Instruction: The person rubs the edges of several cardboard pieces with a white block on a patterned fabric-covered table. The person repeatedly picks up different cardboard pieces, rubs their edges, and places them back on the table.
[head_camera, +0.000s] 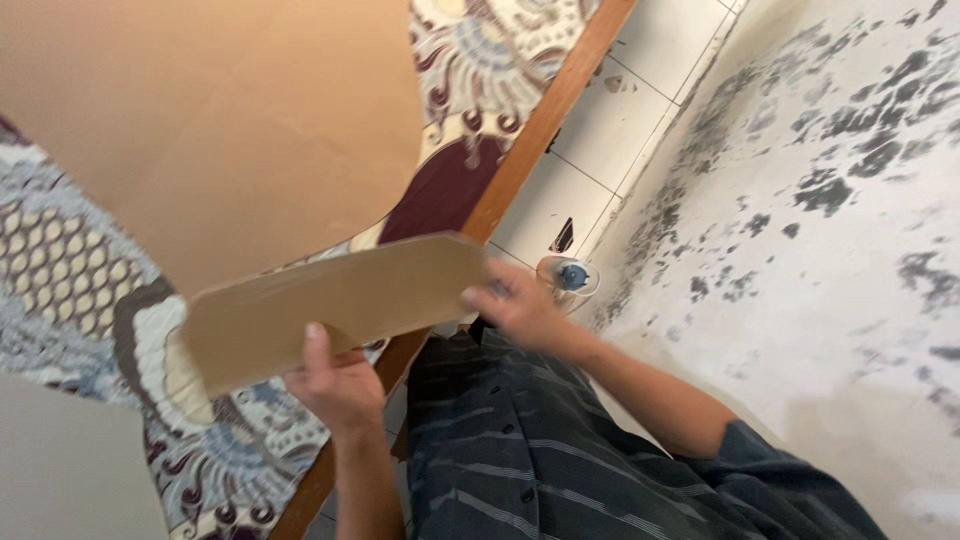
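Observation:
A long brown cardboard piece (330, 305) with one pointed end is held over a patterned batik cloth (80, 280). My left hand (335, 380) grips its lower edge, thumb on top. My right hand (515, 305), blurred by motion, holds the pointed right end. A much larger brown cardboard sheet (220, 120) with a curved cut edge lies on the cloth just above the piece. My dark striped shirt (520, 450) fills the bottom middle.
A wooden edge (540, 130) borders the cloth. Beyond it are white floor tiles (590, 170), with a clear bottle with a blue cap (570, 275) lying near my right hand. A stained white wall (820, 200) stands at right. A pale grey sheet (60, 460) is at bottom left.

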